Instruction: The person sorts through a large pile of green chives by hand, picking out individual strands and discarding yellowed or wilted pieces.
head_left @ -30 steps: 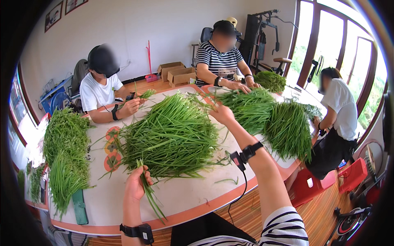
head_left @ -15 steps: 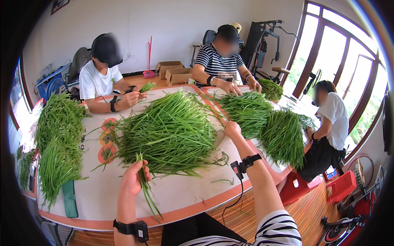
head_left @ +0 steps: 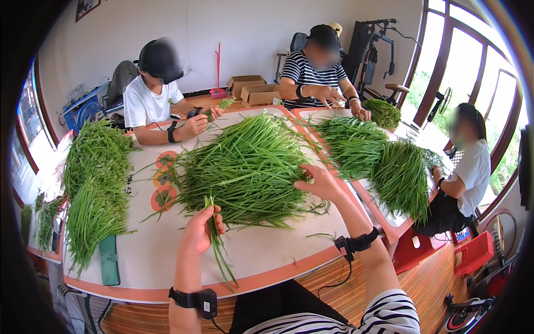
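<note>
My left hand point(head_left: 199, 229) is closed around a small bunch of garlic chives point(head_left: 220, 255), held upright above the near part of the table point(head_left: 153, 253). Their short ends stick up past the fingers, and the long leaves hang toward the table's near edge. At the right side of the big heap of garlic chives point(head_left: 245, 172), my right hand point(head_left: 320, 183) has its thumb and fingers apart, with the fingertips at the leaves. Nothing shows in its grasp. A strap with a small black box is on each of my wrists.
More chives point(head_left: 94, 189) lie along the left edge, above a green flat case point(head_left: 109, 261). Several chive bundles point(head_left: 397, 178) cover the adjoining table at right. Three other people sit around, their hands among chives. Red plastic stools point(head_left: 414, 253) stand at right.
My right hand has gone from closed beside the heap to spread fingers at its right side. My left hand keeps its bunch. The whole view has shifted slightly.
</note>
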